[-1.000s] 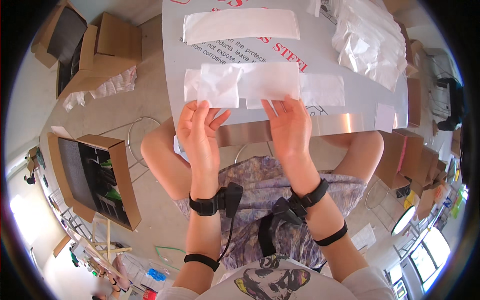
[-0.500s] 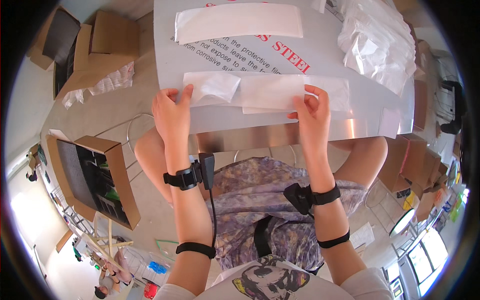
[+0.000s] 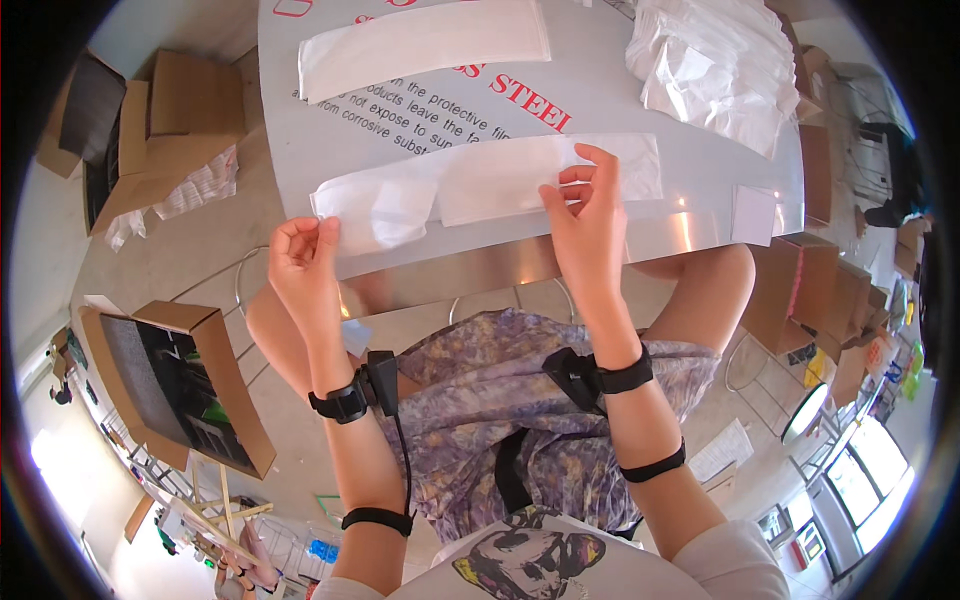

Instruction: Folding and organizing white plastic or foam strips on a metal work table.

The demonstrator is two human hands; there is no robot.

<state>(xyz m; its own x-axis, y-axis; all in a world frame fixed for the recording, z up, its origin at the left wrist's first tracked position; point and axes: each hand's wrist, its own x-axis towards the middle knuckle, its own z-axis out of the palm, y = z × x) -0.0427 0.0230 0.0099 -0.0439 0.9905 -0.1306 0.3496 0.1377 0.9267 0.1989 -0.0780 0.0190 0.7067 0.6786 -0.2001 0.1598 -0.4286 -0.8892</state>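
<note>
A long, whitish translucent plastic sleeve (image 3: 395,205) lies across the near part of the table, its left part wrinkled. My left hand (image 3: 305,262) pinches the sleeve's left end between thumb and fingers at the table's near edge. Over the sleeve's right half is a flat, more opaque white piece (image 3: 490,185); whether it sits inside the film I cannot tell. My right hand (image 3: 590,215) is over this right half, thumb and fingers curved but apart, with nothing visibly gripped. Farther back lies another long white packet (image 3: 425,50), touched by neither hand.
A grey metal-sheet tabletop (image 3: 300,130) with printed film carries a heap of crumpled clear plastic bags (image 3: 710,70) at the back right. A small pale card (image 3: 752,215) lies at its right edge. Open cardboard boxes (image 3: 250,405) stand on the floor at the left, more boxes (image 3: 790,290) at the right.
My left hand has drawn the sleeve's left end leftward and nearer, so the sleeve slants more. My right hand's thumb and fingers have spread farther apart. The whole view has shifted slightly.
</note>
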